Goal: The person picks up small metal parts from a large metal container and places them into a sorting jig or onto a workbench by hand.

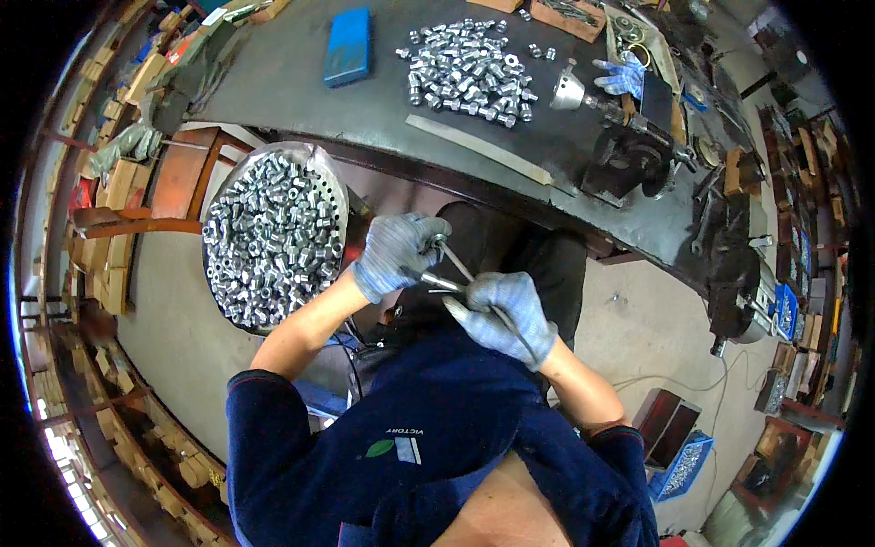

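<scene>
Both my hands wear grey-blue knitted gloves and meet over my lap. My left hand (394,253) is closed, with a small shiny metal fitting (438,242) showing at its fingertips. My right hand (512,314) is wrapped round a slim metal rod (460,264). One end of the rod reaches the fitting, and the other passes back under my right palm. Between the hands lies a short metal cylinder (437,281); which hand holds it I cannot tell. To the left, a large perforated metal pan (339,173) is heaped with metal fittings (273,239).
Ahead stands a dark workbench (301,100) with a pile of fittings (469,73), a blue case (348,47), a flat metal bar (478,148) and a bench-mounted device with a cone (567,91). A blue crate (684,465) sits on the floor at right. Shelves line both sides.
</scene>
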`<state>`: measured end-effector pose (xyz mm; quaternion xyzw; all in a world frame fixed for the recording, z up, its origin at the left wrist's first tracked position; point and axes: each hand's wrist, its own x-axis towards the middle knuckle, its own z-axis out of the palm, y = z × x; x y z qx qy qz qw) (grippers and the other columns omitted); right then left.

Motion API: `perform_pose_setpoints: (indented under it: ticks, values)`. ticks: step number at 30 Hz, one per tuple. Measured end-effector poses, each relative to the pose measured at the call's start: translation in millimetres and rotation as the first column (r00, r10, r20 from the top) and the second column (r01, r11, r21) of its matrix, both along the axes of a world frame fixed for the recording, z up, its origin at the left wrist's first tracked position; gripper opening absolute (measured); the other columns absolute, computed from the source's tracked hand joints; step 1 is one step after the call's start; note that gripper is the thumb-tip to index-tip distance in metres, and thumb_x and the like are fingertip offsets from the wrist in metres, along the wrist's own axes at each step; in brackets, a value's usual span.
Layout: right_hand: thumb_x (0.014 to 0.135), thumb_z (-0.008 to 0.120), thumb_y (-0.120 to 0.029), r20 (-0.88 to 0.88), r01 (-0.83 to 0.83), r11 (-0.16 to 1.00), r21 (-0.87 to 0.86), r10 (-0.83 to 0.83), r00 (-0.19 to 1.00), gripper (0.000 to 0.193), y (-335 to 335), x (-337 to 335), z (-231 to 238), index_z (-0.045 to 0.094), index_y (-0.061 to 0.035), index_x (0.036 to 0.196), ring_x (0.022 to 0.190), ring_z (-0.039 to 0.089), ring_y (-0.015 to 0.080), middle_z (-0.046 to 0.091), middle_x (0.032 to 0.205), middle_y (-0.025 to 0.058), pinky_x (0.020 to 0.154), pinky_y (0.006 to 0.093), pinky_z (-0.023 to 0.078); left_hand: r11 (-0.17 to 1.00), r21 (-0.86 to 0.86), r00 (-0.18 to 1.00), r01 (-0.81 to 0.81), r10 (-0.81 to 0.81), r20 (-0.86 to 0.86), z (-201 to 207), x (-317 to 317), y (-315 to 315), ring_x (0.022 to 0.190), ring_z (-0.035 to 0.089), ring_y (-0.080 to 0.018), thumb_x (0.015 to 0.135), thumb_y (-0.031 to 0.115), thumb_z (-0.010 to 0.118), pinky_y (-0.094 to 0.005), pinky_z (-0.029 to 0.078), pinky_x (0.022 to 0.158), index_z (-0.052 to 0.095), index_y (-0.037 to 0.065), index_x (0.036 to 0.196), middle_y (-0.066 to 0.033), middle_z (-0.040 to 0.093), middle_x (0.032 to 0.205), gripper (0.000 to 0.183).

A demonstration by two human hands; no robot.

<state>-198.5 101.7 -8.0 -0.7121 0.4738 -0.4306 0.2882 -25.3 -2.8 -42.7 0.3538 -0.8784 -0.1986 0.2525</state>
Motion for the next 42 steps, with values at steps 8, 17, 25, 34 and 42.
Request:
perform_pose_setpoints:
  ticks: [8,17,25,34,42]
  values:
    - [0.07,0.074,-0.015,-0.012,0.163,0.984,-0.068,-0.164,0.986,0.03,-7,-27,0,0.049,-0.0088,0.053,0.046,0.049,0.028,0.047,0.051,0.0105,0.044,0.0336,0.038,0.992,-0.026,0.98,-0.125,0.128,0.153,1,-31,-69,0.067,0.062,-0.0334,0.072,0.026,0.06,-0.0429,0.049,0.06,0.067,0.015,0.079,-0.0146,0.063,0.071,0.014]
    - [0.07,0.074,-0.007,0.164,0.211,0.975,0.072,-0.221,0.961,0.023,1,-42,-9,0.054,-0.0065,0.06,0.046,0.048,0.0194,0.05,0.054,0.0088,0.046,0.0285,0.039,0.896,0.442,0.758,0.044,0.258,-0.599,53,-65,-190,0.06,0.058,-0.0087,0.082,0.008,0.063,-0.022,0.047,0.054,0.059,0.004,0.116,-0.0047,0.064,0.079,0.034]
    - [0.071,0.075,-0.011,0.056,0.219,0.968,0.122,-0.227,0.972,0.024,-10,-34,-18,0.054,-0.0051,0.06,0.045,0.048,0.0212,0.05,0.054,0.0103,0.046,0.0301,0.039,0.626,0.691,0.923,0.361,-0.135,-0.36,42,-37,-36,0.061,0.059,-0.0112,0.087,0.04,0.059,-0.027,0.05,0.059,0.065,0.002,0.101,-0.0055,0.065,0.077,0.041]
    - [0.078,0.07,-0.013,0.342,0.095,0.902,0.422,-0.255,0.905,0.025,-1,-21,-32,0.057,-0.0046,0.059,0.053,0.04,0.0054,0.044,0.052,0.0003,0.047,0.0247,0.034,0.366,0.827,0.888,0.426,0.007,-0.461,23,-17,0,0.061,0.063,-0.0134,0.088,0.027,0.06,-0.0249,0.052,0.053,0.066,-0.001,0.1,-0.0104,0.068,0.078,0.031]
    - [0.079,0.07,-0.015,0.443,0.052,0.884,0.465,-0.283,0.851,0.016,15,-36,-30,0.064,-0.0031,0.07,0.057,0.046,0.0051,0.054,0.061,-0.0031,0.052,0.0221,0.037,0.902,0.375,0.973,-0.215,0.229,0.006,11,84,-61,0.08,0.066,-0.0266,0.086,0.025,0.056,-0.0385,0.051,0.072,0.066,0.007,0.102,-0.015,0.067,0.085,0.026]
